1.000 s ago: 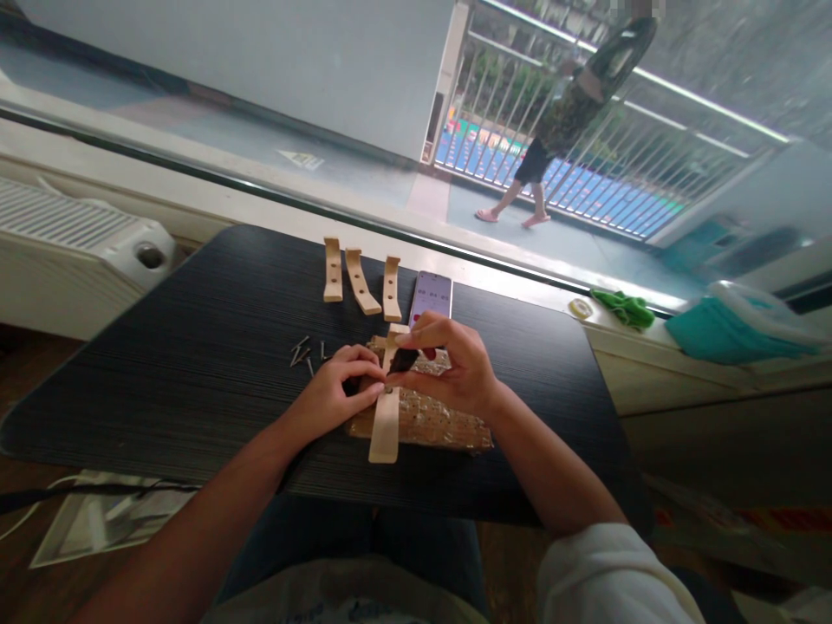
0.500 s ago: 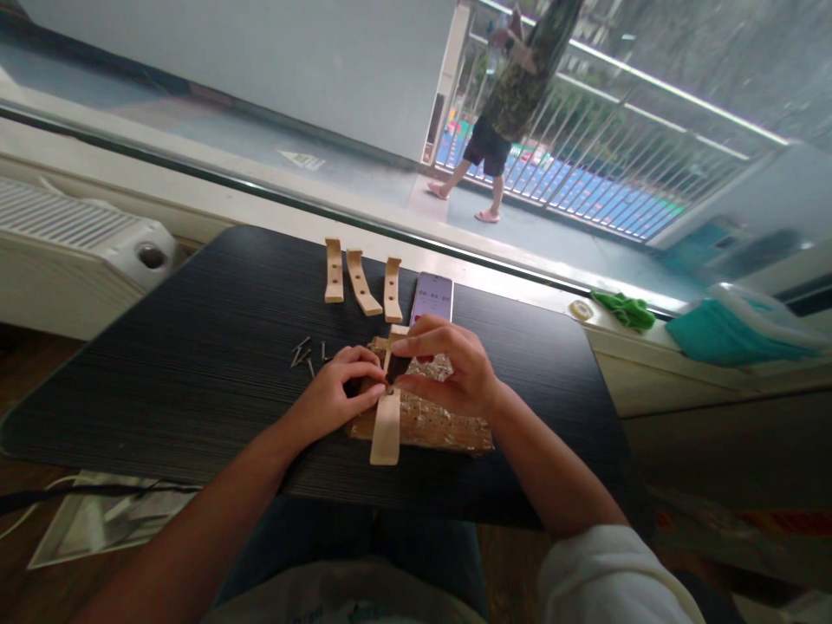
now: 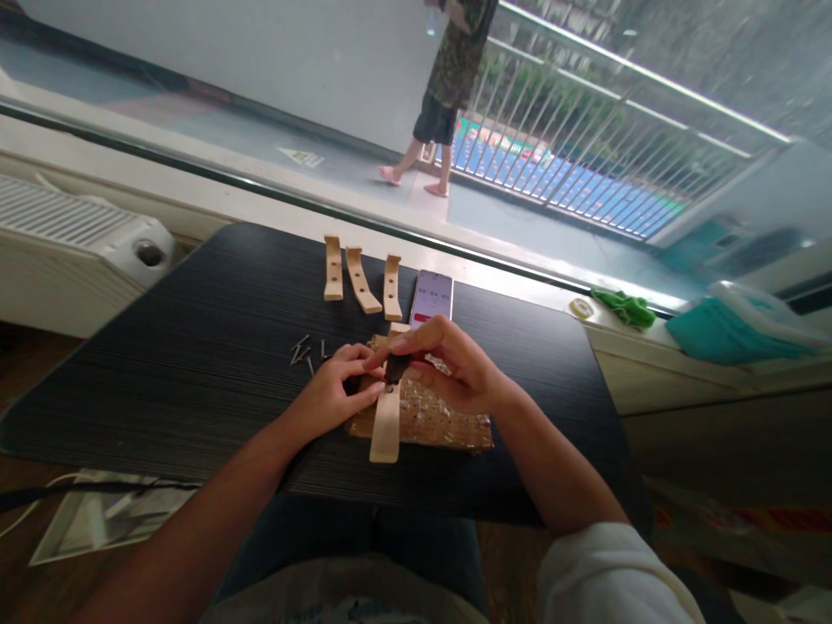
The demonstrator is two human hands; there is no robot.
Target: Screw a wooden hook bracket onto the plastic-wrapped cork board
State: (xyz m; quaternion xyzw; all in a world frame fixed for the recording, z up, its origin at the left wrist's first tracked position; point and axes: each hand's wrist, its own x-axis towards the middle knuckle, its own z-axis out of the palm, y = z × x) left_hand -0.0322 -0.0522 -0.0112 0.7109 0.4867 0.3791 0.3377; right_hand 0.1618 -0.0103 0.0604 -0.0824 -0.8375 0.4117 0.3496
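Observation:
A pale wooden hook piece (image 3: 386,426) with a screw hole lies lengthwise across a brown box wrapped in clear film (image 3: 448,426). My right hand (image 3: 455,368) grips a short dark tool (image 3: 396,367), which looks like a stubby screwdriver, above the wood. Its tip is hidden by my fingers. My left hand (image 3: 341,381) rests at the wood's left edge, thumb and fingertips closed in near the foot of the tool. Whatever they pinch is too small to see. Several loose screws (image 3: 300,350) lie left of the box.
Three more wooden hook pieces (image 3: 357,282) lie in a row at the table's far side. Beside them is a phone (image 3: 433,295) with a timer on its screen. A green cloth (image 3: 624,308) and a roll of tape (image 3: 581,308) sit on the sill. A person (image 3: 442,104) walks outside the window.
My right fingers have shifted around the dark tool, the index finger now reaching farther left over its top. My left hand has barely moved. Outside, the person has walked left.

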